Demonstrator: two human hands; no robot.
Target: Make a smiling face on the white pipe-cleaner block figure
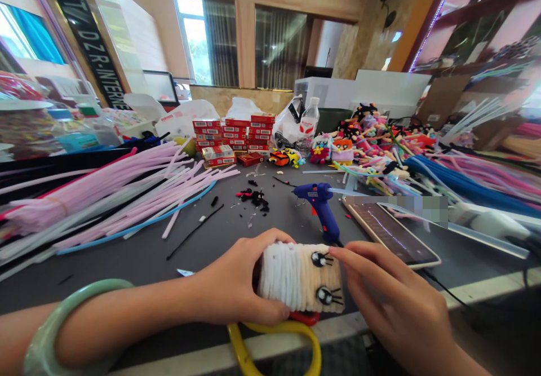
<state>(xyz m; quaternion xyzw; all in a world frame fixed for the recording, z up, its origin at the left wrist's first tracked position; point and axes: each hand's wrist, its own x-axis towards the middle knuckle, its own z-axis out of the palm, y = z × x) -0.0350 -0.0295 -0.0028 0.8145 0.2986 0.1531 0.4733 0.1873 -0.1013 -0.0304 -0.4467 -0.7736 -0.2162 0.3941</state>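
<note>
Gripping a block [291, 277] in our left hand [243, 280], right hand [395, 294] at its corner, whether pinching we cannot tell, glue gun [322, 207] beyond

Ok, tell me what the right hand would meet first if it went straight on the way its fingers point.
The right hand would first meet the fuzzy block in the left hand, beside the upper eye. Its fingertips look almost on that edge; whether they touch is unclear.
</note>
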